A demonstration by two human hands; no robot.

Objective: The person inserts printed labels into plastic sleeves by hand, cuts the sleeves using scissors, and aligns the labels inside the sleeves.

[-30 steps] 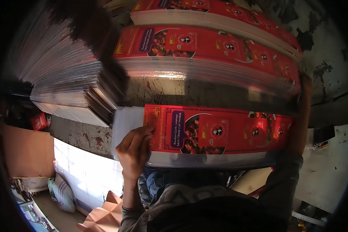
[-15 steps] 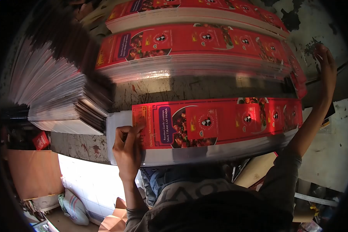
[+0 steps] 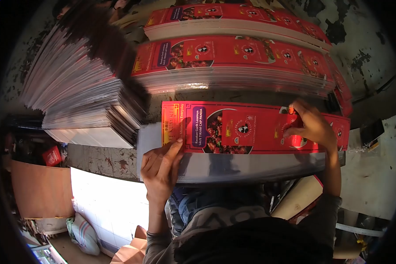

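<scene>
While a red printed strip (image 3: pixel 262 143) is lying lengthwise across the near side of the bench (image 3: pixel 102 159), it is resting on top of some glossy see-through sheets (image 3: pixel 268 169), which are showing along its near edge and past its left end. The left hand (image 3: pixel 163 165) is resting at the strip's near left corner, its fingers bent and a fingertip meeting the printed face; whether it is pinching the edge, I cannot tell. The right hand (image 3: pixel 314 127) is spreading over the strip's right part in a loose curve, thumb and fingers standing apart (whether the palm is touching the face is hard to tell).

On the strip, a purple panel (image 3: pixel 198 128) is bearing the words "SAUS TIRAM CAP PANDA", and a picture of a dark, glazed dish (image 3: pixel 216 134) is sitting just beside it, with a panda emblem (image 3: pixel 243 129) further right.

Behind the strip, a middle stack (image 3: pixel 229 53) of matching red prints is running roughly parallel to it, and a far stack (image 3: pixel 237 13) is lying beyond that one. To the left, a thick fanned pile (image 3: pixel 81 90) of sheets is leaning in overlapping layers. Below the bench on the left, a striped white sack (image 3: pixel 83 233) is slumping on the floor (image 3: pixel 68 248).
</scene>
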